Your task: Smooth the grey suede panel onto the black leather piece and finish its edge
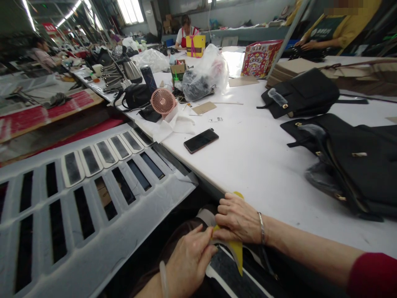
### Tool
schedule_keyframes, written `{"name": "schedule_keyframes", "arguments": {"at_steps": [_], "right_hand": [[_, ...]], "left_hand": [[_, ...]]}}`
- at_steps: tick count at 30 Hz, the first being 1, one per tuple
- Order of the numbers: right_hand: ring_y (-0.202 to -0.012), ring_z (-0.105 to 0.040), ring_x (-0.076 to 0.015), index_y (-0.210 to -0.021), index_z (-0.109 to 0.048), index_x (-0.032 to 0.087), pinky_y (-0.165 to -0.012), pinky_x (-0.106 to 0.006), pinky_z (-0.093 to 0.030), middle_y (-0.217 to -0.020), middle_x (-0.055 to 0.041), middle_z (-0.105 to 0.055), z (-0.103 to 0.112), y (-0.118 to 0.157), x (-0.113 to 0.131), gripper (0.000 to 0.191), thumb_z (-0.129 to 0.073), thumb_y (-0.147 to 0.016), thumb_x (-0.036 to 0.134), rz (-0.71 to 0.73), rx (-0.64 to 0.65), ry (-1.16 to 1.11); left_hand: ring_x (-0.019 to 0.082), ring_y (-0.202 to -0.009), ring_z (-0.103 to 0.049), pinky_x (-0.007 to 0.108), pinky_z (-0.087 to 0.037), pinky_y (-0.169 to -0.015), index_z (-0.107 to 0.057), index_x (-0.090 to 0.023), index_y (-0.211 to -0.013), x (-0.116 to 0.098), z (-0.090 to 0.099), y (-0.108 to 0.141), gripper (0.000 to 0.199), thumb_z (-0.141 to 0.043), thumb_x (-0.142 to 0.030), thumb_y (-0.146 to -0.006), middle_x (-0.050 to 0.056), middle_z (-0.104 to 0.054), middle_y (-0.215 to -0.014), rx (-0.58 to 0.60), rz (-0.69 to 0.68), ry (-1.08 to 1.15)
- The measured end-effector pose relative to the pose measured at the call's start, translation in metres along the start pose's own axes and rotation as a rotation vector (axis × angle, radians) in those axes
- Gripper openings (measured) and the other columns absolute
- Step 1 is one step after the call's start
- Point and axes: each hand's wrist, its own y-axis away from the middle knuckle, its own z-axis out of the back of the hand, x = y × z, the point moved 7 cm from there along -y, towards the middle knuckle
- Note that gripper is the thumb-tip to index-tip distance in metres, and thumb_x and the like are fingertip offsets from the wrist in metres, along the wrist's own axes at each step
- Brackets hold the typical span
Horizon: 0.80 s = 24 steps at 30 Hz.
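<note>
Over my lap, my left hand (190, 261) pinches the near end of a long dark panel with a white border (228, 269). My right hand (237, 218) lies just beyond it, its fingers curled round a thin yellow sheet (237, 253). The sheet shows on both sides of that hand and hangs down over the panel as a pointed flap. Both hands meet at the panel's end, and the fingertips partly hide the edge there. A dark strap (267, 256) hangs below my right wrist.
A grey rack (124, 219) at left carries several similar white-bordered panels (105, 152). On the white table (248, 161) lie a phone (201, 140), a pink fan (163, 102) and black bags (366, 161). Cardboard (294, 68) is stacked at the back right, near a co-worker in yellow sleeves (344, 35).
</note>
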Motion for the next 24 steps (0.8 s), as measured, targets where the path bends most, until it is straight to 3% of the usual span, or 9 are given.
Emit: {"name": "schedule_keyframes", "arguments": {"at_steps": [8, 11, 14, 16, 21, 24], "right_hand": [[-0.065, -0.044, -0.0163, -0.066, -0.051, 0.021, -0.067, -0.036, -0.022, -0.064, -0.0004, -0.056, -0.004, 0.020, 0.011, 0.047, -0.036, -0.100, 0.050, -0.205, 0.031, -0.063], [-0.065, -0.045, -0.0160, -0.068, -0.051, 0.020, -0.067, -0.036, -0.021, -0.065, -0.0004, -0.056, -0.006, 0.030, 0.018, 0.046, -0.035, -0.100, 0.049, -0.308, 0.070, -0.077], [-0.067, -0.046, -0.0160, -0.071, -0.052, 0.020, -0.069, -0.036, -0.021, -0.067, -0.0010, -0.057, -0.007, 0.039, 0.022, 0.045, -0.035, -0.100, 0.049, -0.409, 0.115, -0.100], [-0.070, -0.048, -0.0167, -0.072, -0.053, 0.020, -0.070, -0.037, -0.020, -0.070, -0.0020, -0.058, -0.009, 0.046, 0.023, 0.043, -0.038, -0.099, 0.050, -0.486, 0.165, -0.157], [-0.072, -0.048, -0.0187, -0.069, -0.050, 0.019, -0.072, -0.038, -0.021, -0.070, -0.0035, -0.057, -0.003, 0.066, 0.024, 0.043, -0.038, -0.097, 0.048, -0.676, 0.202, -0.278], [-0.067, -0.045, -0.0180, -0.068, -0.044, 0.019, -0.069, -0.036, -0.026, -0.068, -0.0023, -0.052, 0.002, 0.089, 0.021, 0.047, -0.032, -0.096, 0.055, -0.871, 0.175, -0.428]], "left_hand": [[0.021, -0.099, -0.064, 0.035, -0.032, -0.112, -0.058, -0.015, -0.103, -0.003, -0.004, 0.002, 0.024, -0.035, -0.021, -0.098, 0.009, -0.066, -0.098, 0.063, -0.058, -0.027], [0.020, -0.096, -0.063, 0.034, -0.035, -0.107, -0.064, -0.018, -0.100, 0.003, -0.001, 0.000, 0.031, -0.036, -0.031, -0.100, 0.005, -0.067, -0.097, 0.066, -0.022, 0.181], [0.021, -0.085, -0.062, 0.030, -0.045, -0.084, -0.071, -0.017, -0.092, 0.022, -0.004, -0.004, 0.043, -0.040, -0.045, -0.098, 0.003, -0.068, -0.084, 0.062, 0.124, 0.489], [0.020, -0.075, -0.059, 0.029, -0.043, -0.072, -0.074, -0.013, -0.088, 0.032, -0.009, -0.009, 0.049, -0.043, -0.051, -0.095, 0.003, -0.066, -0.075, 0.073, 0.176, 0.627], [0.022, -0.082, -0.060, 0.031, -0.042, -0.076, -0.074, -0.013, -0.105, 0.040, -0.017, -0.019, 0.040, -0.058, -0.041, -0.083, 0.006, -0.071, -0.085, 0.090, 0.183, 0.707], [0.025, -0.083, -0.062, 0.033, -0.043, -0.075, -0.074, -0.013, -0.107, 0.036, -0.019, -0.019, 0.040, -0.059, -0.040, -0.081, 0.008, -0.073, -0.089, 0.134, 0.178, 0.735]]}}
